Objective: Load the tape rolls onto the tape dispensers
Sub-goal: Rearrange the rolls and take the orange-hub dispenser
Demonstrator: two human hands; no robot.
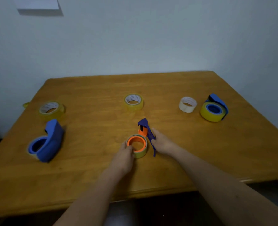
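A blue and orange tape dispenser [146, 128] lies at the middle front of the wooden table [167, 160]. A yellow tape roll [141, 153] sits around its orange hub. My left hand [124, 156] grips that roll from the near left. My right hand [162, 141] holds the dispenser's blue handle from the right. A blue dispenser [49, 142] at the left carries a roll on its hub. Another blue dispenser [218, 101] at the right holds a yellow roll [212, 112]. Loose rolls lie further back: a yellow one [51, 109], a second yellow one [133, 101] and a white one [188, 104].
A pale wall [135, 38] rises behind the table's far edge. The near table edge runs just below my forearms, with dark floor beneath it.
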